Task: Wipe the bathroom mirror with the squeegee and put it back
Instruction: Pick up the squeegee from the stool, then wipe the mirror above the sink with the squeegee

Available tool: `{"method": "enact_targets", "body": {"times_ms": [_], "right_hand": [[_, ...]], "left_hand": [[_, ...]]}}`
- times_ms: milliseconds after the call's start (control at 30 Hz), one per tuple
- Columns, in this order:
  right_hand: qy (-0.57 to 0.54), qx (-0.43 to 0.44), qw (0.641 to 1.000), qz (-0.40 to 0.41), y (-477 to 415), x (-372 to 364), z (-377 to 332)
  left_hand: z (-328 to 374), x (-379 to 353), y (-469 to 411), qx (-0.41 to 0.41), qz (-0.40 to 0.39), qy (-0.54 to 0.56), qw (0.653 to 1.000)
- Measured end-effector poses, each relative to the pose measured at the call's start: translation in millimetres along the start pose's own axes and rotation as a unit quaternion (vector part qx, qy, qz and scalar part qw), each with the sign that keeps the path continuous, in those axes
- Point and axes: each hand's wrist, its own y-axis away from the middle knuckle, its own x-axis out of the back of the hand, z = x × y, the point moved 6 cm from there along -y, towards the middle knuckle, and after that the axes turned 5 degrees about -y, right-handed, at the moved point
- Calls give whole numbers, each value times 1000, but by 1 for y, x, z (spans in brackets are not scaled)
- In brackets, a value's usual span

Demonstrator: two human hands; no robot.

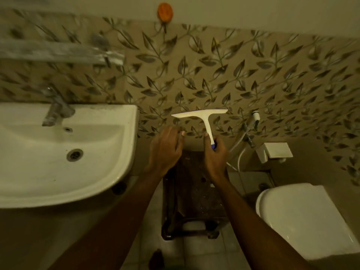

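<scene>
Squeegee [202, 121] held upright over dark stool [192, 184], blade up, between sink [116, 152] and toilet [303, 217]. Right hand [215, 152] wrapped on handle's blue end; left hand [165, 147] loosely open beside, empty. Likely light, stiff plastic, soft blade edge; handle best grip.

Tiled floor [196, 256], dark wooden stool [194, 193] standing on it
</scene>
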Motion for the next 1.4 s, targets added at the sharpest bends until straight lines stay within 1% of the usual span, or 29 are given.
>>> {"method": "enact_targets", "body": {"times_ms": [167,267,467,600,667,833,933,1000,1100,1200,1300,1333,1400], "right_hand": [[-33,52,998,-19,12,-23,-52],[-44,114,992,-23,21,-41,-90],[-102,181,977,-50,35,-97,-166],[-129,228,964,-43,46,-142,-221],[-135,252,957,-39,53,-168,-245],[-146,294,945,-12,72,-237,-300],[-158,309,938,5,77,-273,-333],[-168,316,934,16,77,-293,-354],[-172,337,925,28,72,-316,-386],[-171,370,913,26,60,-335,-418],[-164,411,897,23,43,-350,-452],[-166,421,891,21,36,-354,-462],[-166,442,881,23,22,-360,-485]], "left_hand": [[0,65,-5,-12,79,-24,997],[-5,107,-13,-5,128,-61,990],[-26,191,-33,8,191,-94,977],[-53,252,-51,-41,218,-77,972],[-72,284,-59,-64,237,-86,965],[-128,365,-86,-89,266,-117,953],[-155,412,-105,-116,283,-136,942],[-171,440,-121,-120,292,-147,938],[-193,476,-150,-100,299,-148,937],[-216,502,-190,-55,279,-121,951],[-245,521,-238,33,228,-62,971],[-254,529,-251,56,220,-36,973],[-269,546,-275,75,228,2,971]]}}
